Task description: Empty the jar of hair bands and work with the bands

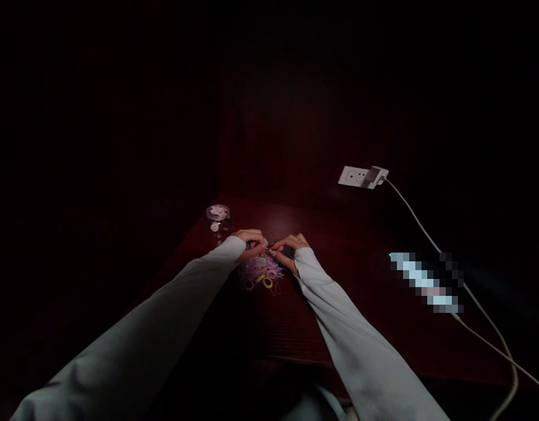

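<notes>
Colourful bands point(261, 270) lie heaped — left hand point(251, 237) and right hand point(292, 243) curled just beside (whether grasping any, I can't tell).

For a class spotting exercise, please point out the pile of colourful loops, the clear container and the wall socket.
Pile of colourful loops point(261, 270): head view, on the middle of the heap.
Clear container point(219, 222): head view, on its upper side.
Wall socket point(357, 177): head view, on its front plate.
</notes>
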Motion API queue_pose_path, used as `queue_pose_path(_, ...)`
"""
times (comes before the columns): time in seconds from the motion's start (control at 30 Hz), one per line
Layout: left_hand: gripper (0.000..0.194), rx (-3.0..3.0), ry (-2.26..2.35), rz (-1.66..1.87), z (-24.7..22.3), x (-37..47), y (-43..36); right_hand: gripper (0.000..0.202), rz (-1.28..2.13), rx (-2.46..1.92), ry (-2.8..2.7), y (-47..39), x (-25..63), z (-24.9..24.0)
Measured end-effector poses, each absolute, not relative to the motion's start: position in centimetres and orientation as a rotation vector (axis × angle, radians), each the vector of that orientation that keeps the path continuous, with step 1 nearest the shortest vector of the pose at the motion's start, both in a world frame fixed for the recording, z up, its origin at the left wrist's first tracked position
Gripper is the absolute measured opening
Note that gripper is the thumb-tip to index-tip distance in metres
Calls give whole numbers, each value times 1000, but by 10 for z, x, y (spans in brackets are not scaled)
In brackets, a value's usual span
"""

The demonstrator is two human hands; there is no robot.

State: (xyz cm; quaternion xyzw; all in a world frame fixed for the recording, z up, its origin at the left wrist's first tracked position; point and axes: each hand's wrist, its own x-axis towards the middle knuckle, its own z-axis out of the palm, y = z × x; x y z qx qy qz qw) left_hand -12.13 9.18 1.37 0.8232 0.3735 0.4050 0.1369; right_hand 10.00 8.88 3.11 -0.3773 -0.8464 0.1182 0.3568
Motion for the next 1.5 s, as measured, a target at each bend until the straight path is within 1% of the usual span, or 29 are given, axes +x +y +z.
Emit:
queue_pose_path(0.17,32,2397,1071,1150,14,-123,93,21,288,-964,-2161,91,100,29)
queue_pose_path(0.27,34,2387,1083,1152,15,-123,92,20,296,-958,-2177,89,100,30)
queue_pose_path(0.4,35,2388,1097,1169,16,-122,91,25,304,-961,-2193,88,99,31)
queue_pose_path(0.77,29,2498,1149,1150,19,-125,90,30,322,-921,-2172,87,99,32)
queue_pose_path(0.9,30,2522,1152,1146,23,-124,87,31,295,-937,-2180,90,100,33)
queue_pose_path(1.0,32,2513,1156,1170,25,-124,86,29,173,-1033,-2153,98,111,36)
queue_pose_path(1.13,33,2482,1197,1218,27,-125,87,20,-85,-1339,-2041,114,140,43)
queue_pose_path(1.2,31,2482,1239,1218,27,-125,88,19,-131,-1462,-2038,119,155,46)
queue_pose_path(1.37,29,2468,1375,1168,27,-125,87,28,-143,-1568,-2101,122,171,44)
queue_pose_path(1.5,28,2477,1394,1118,28,-125,86,37,-123,-1597,-2115,120,170,37)
